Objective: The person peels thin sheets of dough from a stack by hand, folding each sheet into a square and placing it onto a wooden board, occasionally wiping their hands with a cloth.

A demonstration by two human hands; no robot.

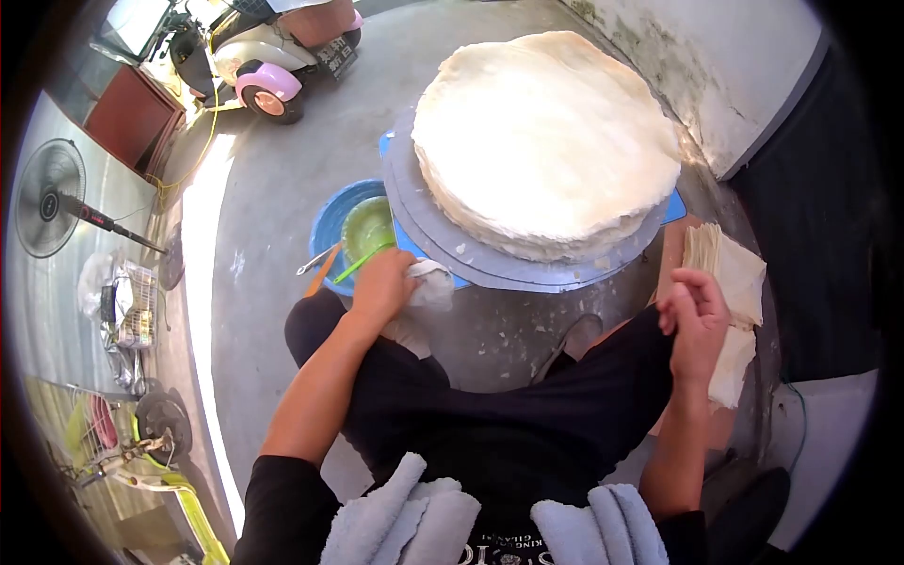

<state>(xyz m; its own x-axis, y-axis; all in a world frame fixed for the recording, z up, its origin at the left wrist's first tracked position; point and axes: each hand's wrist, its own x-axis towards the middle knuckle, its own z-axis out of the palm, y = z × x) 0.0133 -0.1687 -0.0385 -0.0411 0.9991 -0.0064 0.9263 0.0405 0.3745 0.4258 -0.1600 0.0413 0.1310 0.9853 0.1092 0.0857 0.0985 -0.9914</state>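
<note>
In the head view I am looking down over my lap at a tall stack of round sheets (pixel 546 132), pale and thin, lying flat on a grey round plate (pixel 414 217) that caps a metal drum (pixel 499 330).

My left hand (pixel 381 282) sits at the near-left edge of that stack, just below the plate's rim, with its fingers closed around a white cloth (pixel 428 287). The cloth touches or nearly touches the rim; I cannot tell which. The left hand is clearly the closer one to the stack.

My right hand (pixel 695 320) is off to the stack's near-right, apart from the plate. Its fingers are curled together against a pile of thin cut sheets (pixel 734 273), whose long side runs away from me. I cannot tell whether it is pinching a sheet.

The stack, being round, has no long axis, and it lies straight ahead between both hands.

Left of the stack a green bowl (pixel 365 226) sits inside a blue basin (pixel 330 221). All of this stands on a concrete floor (pixel 282 169). A stained wall (pixel 716 56) rises right of the stack, with a fan (pixel 47 198) and a scooter (pixel 273 66) far to its left.
</note>
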